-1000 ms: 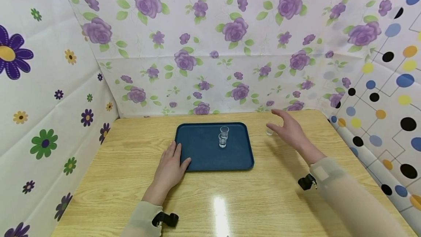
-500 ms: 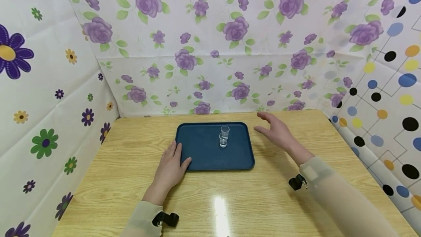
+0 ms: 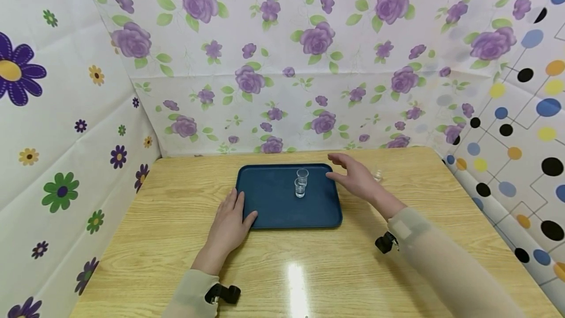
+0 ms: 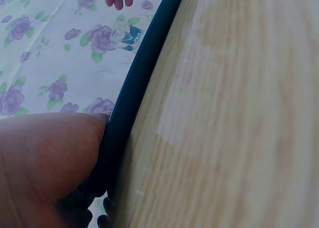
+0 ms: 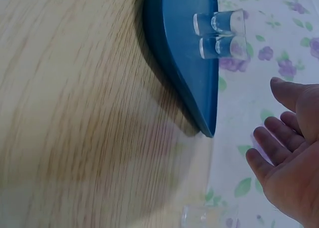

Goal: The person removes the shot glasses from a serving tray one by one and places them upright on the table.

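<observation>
Two small clear shot glasses (image 3: pixel 300 188) stand upright, one just behind the other, on the right half of a dark blue tray (image 3: pixel 269 205). My left hand (image 3: pixel 227 225) rests on the tray's left rim near the front corner, thumb and fingers spread. My right hand (image 3: pixel 355 178) hovers at the tray's far right edge, thumb and fingers apart and nothing between them. Behind it, on the table to the right, is another clear glass (image 3: pixel 377 175), partly covered by the hand. That glass (image 5: pixel 199 217) also shows at the bottom of the right wrist view.
The tray lies on a light wooden table (image 3: pixel 176 259). A curtain (image 3: pixel 282 112) with purple flowers hangs along the table's back edge. Patterned sheets stand at both sides, flowered at left (image 3: pixel 101 171) and dotted at right (image 3: pixel 521 112).
My right hand has moved left, from over the glass on the table to the tray's right edge, leaving that glass behind. The left hand and the tray have stayed put.
</observation>
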